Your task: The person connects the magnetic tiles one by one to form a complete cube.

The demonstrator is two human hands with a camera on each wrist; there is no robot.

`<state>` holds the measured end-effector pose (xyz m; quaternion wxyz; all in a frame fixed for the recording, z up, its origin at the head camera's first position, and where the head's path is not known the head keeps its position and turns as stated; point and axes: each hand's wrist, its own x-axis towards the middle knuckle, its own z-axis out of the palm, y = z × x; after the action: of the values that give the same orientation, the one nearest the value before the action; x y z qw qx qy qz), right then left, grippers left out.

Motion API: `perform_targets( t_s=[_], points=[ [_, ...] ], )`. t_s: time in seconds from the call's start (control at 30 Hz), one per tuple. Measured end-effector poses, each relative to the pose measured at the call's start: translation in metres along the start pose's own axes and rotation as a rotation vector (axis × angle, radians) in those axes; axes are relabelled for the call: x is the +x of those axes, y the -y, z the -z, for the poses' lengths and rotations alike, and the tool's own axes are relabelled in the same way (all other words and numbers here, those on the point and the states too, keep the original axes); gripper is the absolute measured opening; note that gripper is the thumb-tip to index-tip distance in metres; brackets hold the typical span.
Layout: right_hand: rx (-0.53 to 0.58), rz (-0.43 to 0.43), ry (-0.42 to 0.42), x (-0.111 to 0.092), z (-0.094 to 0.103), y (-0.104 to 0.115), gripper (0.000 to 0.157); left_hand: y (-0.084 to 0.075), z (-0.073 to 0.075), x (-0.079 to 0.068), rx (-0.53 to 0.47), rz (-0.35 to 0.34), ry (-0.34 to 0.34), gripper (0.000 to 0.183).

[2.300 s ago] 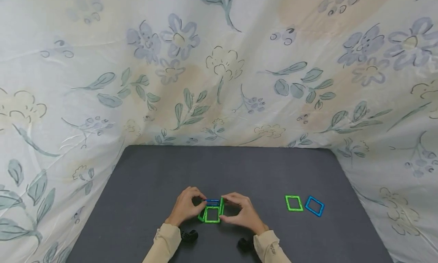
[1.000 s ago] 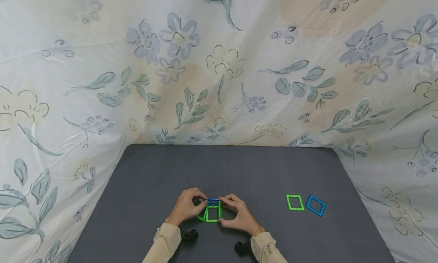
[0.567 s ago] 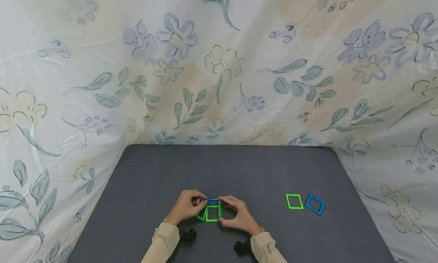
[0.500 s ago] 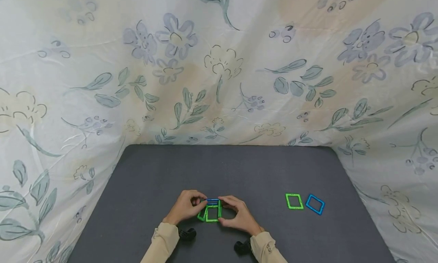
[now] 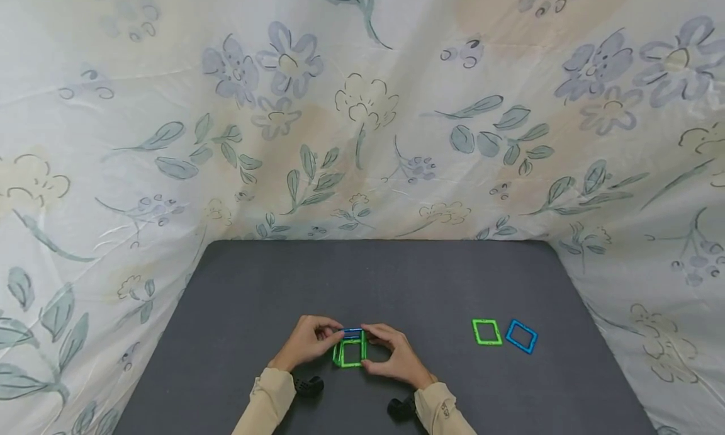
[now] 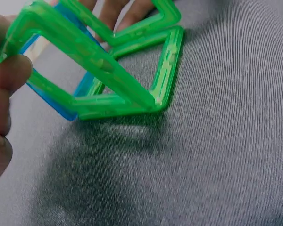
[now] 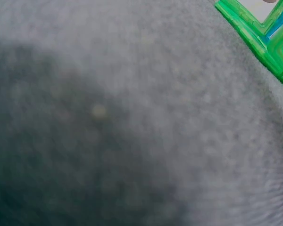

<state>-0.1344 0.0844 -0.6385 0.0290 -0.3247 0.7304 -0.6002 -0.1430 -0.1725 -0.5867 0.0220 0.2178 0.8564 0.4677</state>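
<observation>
Magnetic tiles, square and open-framed, form a small box shape near the table's front middle. One green base tile (image 5: 352,364) lies flat, and a blue tile (image 5: 352,330) stands along its far side. My left hand (image 5: 308,343) pinches the upper corner of the left green tile (image 6: 85,54), which leans outward from the base. Spanning the upright right green tile (image 5: 364,345), my right hand (image 5: 396,359) holds it between thumb and fingers. In the right wrist view only part of the green frames (image 7: 254,44) shows, at the top right corner, and the right hand is not visible.
To the right, a loose green tile (image 5: 487,344) and a loose blue tile (image 5: 522,349) lie flat on the dark grey table (image 5: 425,284). Black wrist devices (image 5: 308,387) sit below both hands. A floral curtain (image 5: 362,189) hangs behind the table.
The left green tile has swung up and inward, closer to the base, with my left hand pinching it. Earlier, my right hand moved slightly left and the right green tile came in with it.
</observation>
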Motion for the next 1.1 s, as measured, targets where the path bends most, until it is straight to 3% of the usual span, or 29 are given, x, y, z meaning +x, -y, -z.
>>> perform_targets(
  t_s=[0.27, 0.67, 0.77, 0.97, 1.1],
  points=[
    [0.052, -0.046, 0.045, 0.002, 0.004, -0.001, 0.066, -0.001, 0.003, 0.003, -0.029, 0.056, 0.046, 0.017],
    [0.101, -0.114, 0.11, 0.005, 0.011, 0.004, 0.064, -0.005, 0.009, 0.006, -0.186, 0.104, 0.2, 0.029],
    [0.128, -0.148, 0.135, 0.006, 0.014, 0.004, 0.064, -0.006, 0.012, 0.008, -0.182, 0.063, 0.257, 0.036],
    [0.171, -0.175, 0.205, 0.01, 0.018, 0.003, 0.06, -0.004, 0.017, 0.012, -0.132, -0.107, 0.402, 0.044],
    [0.179, -0.177, 0.254, 0.014, 0.021, 0.003, 0.056, -0.005, 0.019, 0.012, -0.143, -0.098, 0.475, 0.045]
  ],
)
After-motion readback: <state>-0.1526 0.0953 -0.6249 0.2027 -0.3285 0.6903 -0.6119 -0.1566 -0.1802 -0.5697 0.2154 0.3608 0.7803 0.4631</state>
